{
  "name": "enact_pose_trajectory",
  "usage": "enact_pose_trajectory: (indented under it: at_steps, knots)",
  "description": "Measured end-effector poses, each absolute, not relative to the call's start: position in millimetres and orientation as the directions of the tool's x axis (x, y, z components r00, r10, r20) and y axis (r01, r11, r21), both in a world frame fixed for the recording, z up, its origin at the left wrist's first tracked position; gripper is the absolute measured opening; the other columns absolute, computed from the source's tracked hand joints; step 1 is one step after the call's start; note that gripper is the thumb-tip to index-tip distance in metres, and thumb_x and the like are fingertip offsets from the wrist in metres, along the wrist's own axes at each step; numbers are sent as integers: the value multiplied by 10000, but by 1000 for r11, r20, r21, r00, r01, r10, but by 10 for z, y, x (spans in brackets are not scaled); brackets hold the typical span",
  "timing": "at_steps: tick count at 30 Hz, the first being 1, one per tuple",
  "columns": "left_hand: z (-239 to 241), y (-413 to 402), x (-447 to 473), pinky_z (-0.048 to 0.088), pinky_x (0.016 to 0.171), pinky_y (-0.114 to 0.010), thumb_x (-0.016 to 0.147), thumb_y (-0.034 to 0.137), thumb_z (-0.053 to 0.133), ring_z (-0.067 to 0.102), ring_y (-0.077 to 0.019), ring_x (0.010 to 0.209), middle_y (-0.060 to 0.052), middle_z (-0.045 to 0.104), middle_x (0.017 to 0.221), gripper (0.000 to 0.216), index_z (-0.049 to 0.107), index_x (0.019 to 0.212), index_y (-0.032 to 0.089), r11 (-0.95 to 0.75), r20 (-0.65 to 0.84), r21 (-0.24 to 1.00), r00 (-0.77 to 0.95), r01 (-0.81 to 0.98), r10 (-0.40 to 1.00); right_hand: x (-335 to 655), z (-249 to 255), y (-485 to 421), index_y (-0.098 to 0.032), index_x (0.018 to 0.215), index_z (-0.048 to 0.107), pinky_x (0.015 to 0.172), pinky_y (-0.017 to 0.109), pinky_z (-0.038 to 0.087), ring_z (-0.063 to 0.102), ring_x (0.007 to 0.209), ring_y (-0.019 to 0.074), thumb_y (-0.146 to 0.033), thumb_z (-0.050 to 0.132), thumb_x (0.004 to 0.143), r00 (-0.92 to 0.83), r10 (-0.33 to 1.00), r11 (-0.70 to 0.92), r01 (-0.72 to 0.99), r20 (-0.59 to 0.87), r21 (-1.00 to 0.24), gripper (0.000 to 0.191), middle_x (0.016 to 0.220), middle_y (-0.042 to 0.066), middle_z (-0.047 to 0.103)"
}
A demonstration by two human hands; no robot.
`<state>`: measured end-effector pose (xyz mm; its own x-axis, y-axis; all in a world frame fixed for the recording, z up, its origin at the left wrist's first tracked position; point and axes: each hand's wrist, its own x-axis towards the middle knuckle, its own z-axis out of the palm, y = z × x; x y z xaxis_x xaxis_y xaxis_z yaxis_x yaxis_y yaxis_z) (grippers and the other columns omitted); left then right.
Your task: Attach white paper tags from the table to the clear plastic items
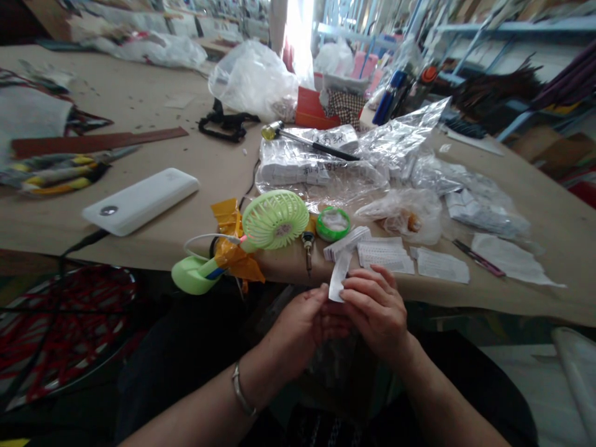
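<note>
A narrow white label strip (339, 279) is upright at the table's front edge. My right hand (379, 307) pinches it along its right side, with fingers bent. From the other side, my left hand (300, 323) has thumb and fingertips closed at the strip's lower left edge; its other fingers are partly hidden behind. Just beyond the hands lie stacks of white printed labels (386, 254), and a flatter pile of labels (442, 264) is to their right. A pointed tool with a yellow-brown body (308, 245) has its tip toward me, beside a green round tub (333, 223) with whitish contents.
A green fan (274, 220) is fixed at the table edge with orange tape (230, 242). Left of it lies a white power bank (142, 202). Clear plastic bags (321, 180) and a yellow-headed hammer (272, 130) lie behind. A slim knife-like tool (479, 257) rests right, near torn paper (512, 257).
</note>
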<state>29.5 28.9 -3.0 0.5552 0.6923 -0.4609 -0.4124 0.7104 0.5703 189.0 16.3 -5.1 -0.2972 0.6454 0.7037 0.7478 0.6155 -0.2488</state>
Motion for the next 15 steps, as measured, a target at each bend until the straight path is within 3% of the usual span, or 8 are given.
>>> enact_pose_trajectory:
  at_steps: [2,4,9,12,15]
  knots:
    - [-16,301,362,482,576,-239,840,353,548,589,-114,590,-49,641,728,262,643,857,110,740,-463,436,578,-512,672,1863,-74,48,-217,861,638,978,430,365,604,989,183,-147,602,800,-335,643,654,709,689,-265,100,898,7,703]
    - [-2,316,423,445,505,-188,829,281,576,569,-91,546,-42,626,688,203,642,829,89,743,-501,408,551,-530,668,1841,-97,-70,-229,862,639,979,426,374,602,993,181,-154,590,806,-366,648,672,687,667,-276,106,904,-1,703]
    - [20,331,513,459,504,-185,805,127,576,584,-97,524,-45,622,631,71,622,786,77,741,-566,488,479,-461,671,1980,-90,-176,-231,996,624,951,426,427,571,1045,204,-158,561,824,-357,677,631,732,643,-258,197,982,29,686]
    - [20,307,517,490,516,-221,830,162,555,605,-120,527,-59,643,650,107,612,878,85,760,-571,543,506,-357,646,2190,-78,-66,-183,1135,580,928,437,456,525,1091,241,-155,582,815,-239,724,458,868,647,-192,322,1061,91,647]
    - [9,268,511,475,486,-211,845,186,541,600,-120,503,-49,638,632,150,583,953,90,767,-600,580,493,-272,629,2350,-109,62,-145,1114,601,927,440,454,525,1071,255,-167,580,821,-176,763,304,947,622,-105,294,1055,113,641]
